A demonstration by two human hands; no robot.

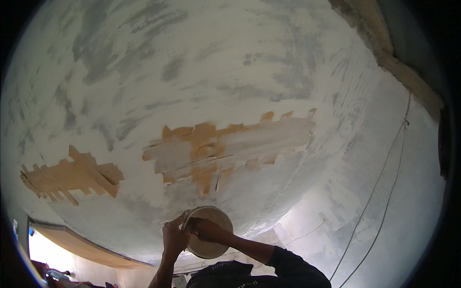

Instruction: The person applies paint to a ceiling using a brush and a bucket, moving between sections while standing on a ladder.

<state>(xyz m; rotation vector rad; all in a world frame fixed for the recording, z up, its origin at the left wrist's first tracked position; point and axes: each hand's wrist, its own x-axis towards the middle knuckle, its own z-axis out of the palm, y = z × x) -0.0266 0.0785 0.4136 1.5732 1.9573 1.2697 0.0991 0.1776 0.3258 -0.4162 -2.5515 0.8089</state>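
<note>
A round, pale bucket (pixel 217 214) is held up in front of my chest, its mouth facing the view. My left hand (pixel 175 232) grips its left rim with the fingers curled over the edge. Across the bucket's mouth reaches my right forearm, and my right hand (pixel 204 229) is closed near the inside of the left rim, close to my left fingers. Whatever the right hand holds is dark and hidden by the hand itself. The inside of the bucket looks greyish and smeared.
A large whitish-grey plastered surface (pixel 216 57) fills most of the view. On it are two ragged tan patches, one at the left (pixel 86 175) and one in the middle (pixel 206 141). Thin cords (pixel 384 168) hang at the right. A wooden board (pixel 81 247) edges a bright opening lower left.
</note>
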